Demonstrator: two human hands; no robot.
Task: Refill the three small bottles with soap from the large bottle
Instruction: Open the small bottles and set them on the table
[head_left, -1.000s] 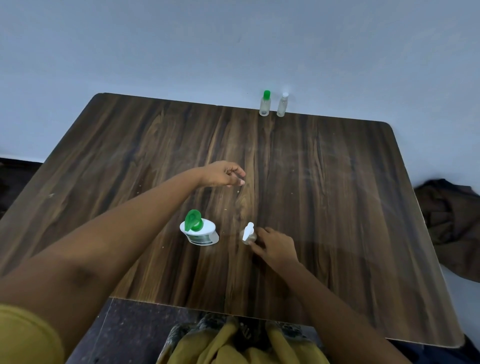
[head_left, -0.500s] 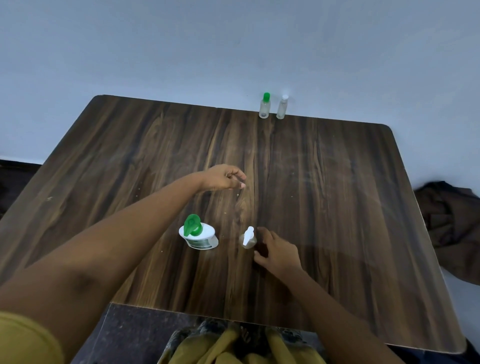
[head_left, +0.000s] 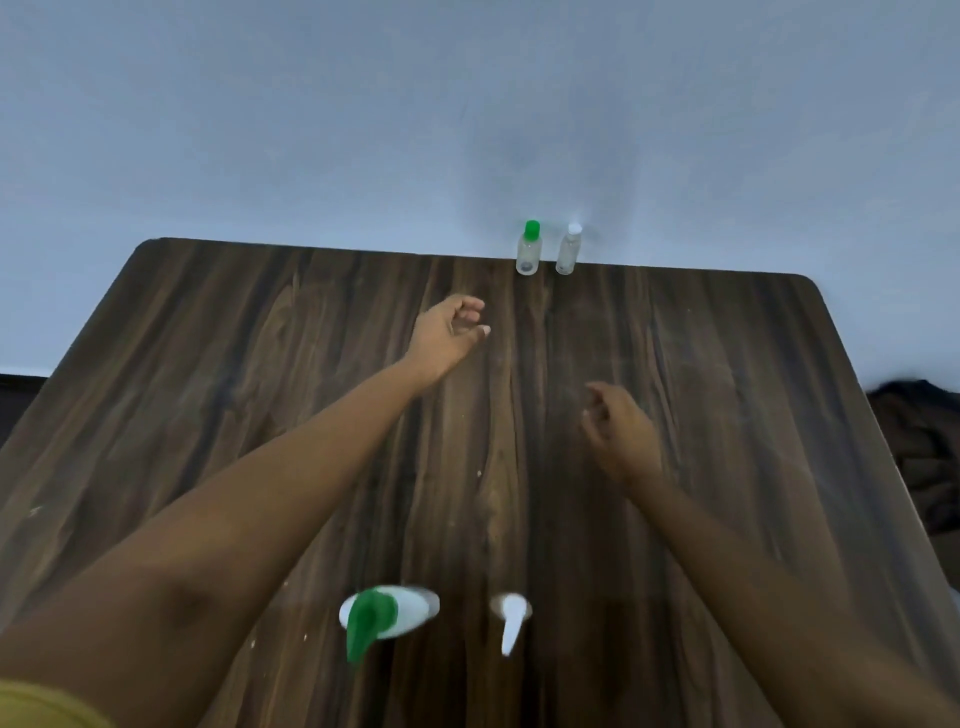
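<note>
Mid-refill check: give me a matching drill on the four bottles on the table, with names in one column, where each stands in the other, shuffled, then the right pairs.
Things
1. large bottle
2. green-capped small bottle
3. far white-capped small bottle
4. near small bottle

Places
a. far edge, right one of the pair
b. near edge, left one, green pump top
c. near edge, right one, white top
d. far edge, left one of the pair

Pairs: 1-b, 2-d, 3-a, 4-c
</note>
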